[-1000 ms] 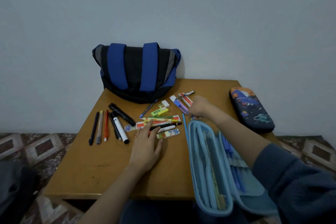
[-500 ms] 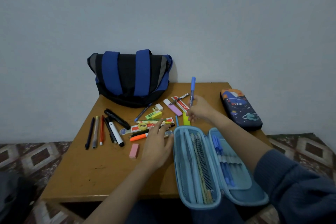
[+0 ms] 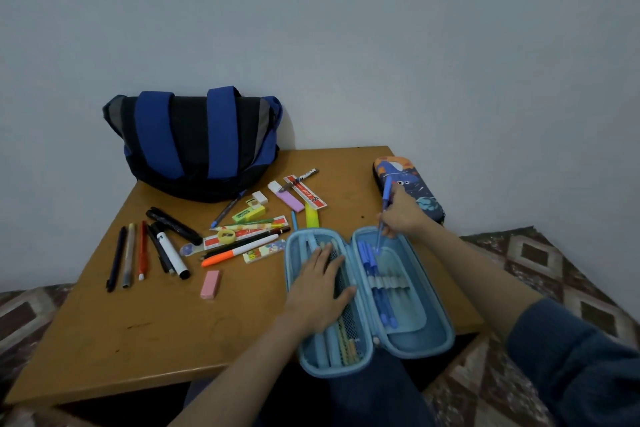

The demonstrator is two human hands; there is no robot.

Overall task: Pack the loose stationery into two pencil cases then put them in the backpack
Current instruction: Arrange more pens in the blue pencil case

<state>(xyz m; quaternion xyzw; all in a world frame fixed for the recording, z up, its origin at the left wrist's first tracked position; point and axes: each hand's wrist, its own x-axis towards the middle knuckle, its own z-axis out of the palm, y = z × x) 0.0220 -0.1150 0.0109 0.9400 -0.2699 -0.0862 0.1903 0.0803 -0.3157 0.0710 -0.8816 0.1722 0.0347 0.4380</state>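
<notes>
**Blue pen held tip-down in the open case**

The open case, pale blue, lies flat at the near right of the surface, its near end hanging over the front edge. The left hand rests flat on the case's left half, fingers straight and slightly spread over the mesh pocket. The right hand pinches a blue pen — tip down inside the far end of the right half, cap end tilted up and away. Just beside that tip, more pens sit in the elastic loops of the same half.

The dark case, printed with a space scene, lies closed at the far right edge, behind the right hand. The backpack stands at the far left corner against the wall.

Between backpack and open case the loose stationery lies scattered: a row of pens at the left, a white marker, an orange marker, a red ruler and a yellow highlighter just beyond the open case's far rim. A pink eraser lies apart from the rest, nearer the front.
</notes>
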